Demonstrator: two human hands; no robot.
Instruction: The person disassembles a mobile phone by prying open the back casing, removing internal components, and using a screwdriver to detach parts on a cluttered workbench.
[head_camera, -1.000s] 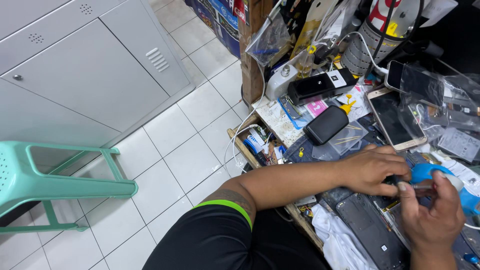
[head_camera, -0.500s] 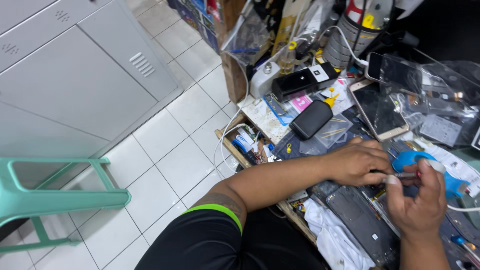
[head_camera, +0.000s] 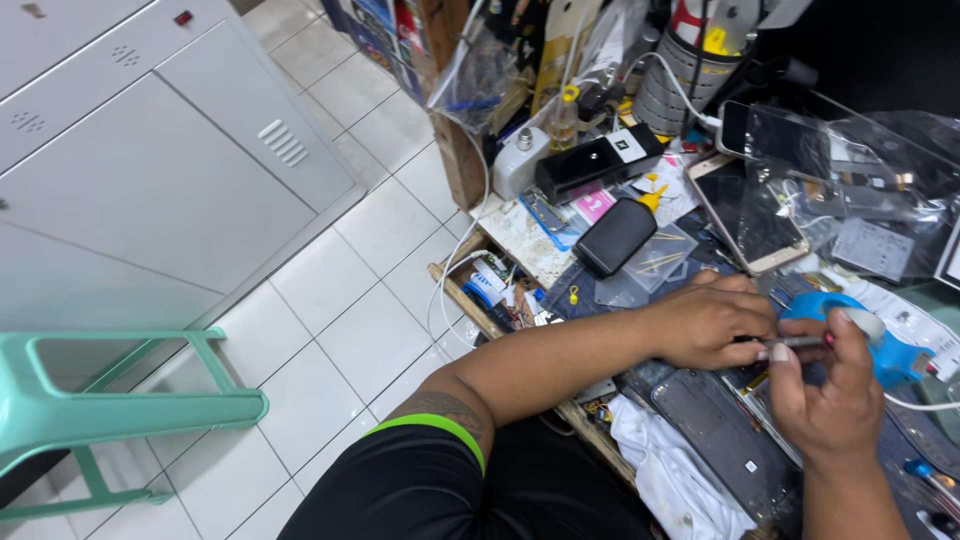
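White floor tiles ran past a grey metal cabinet to a crowded counter, with a mint-green plastic stool standing off to one side. From where I stood, the person sat close in against the clutter. The left hand lay curled over a dark opened phone body, fingers bent and pressing it down. The right hand was pinched around a thin metal tool, its tip pointing in under the left fingers; what it touched there I could not tell. Just beyond the knuckles sat a blue tape dispenser, and a white cloth hung over the near edge. Farther back lay a black pouch, a phone with a pale rim and clear plastic bags.

It looked to me like fine work inside the opened phone, midway rather than finished, with the body steadied while the tool probed. The next move would call for a steady hold-down and small, light pressure, since a slip could nick the parts beneath.
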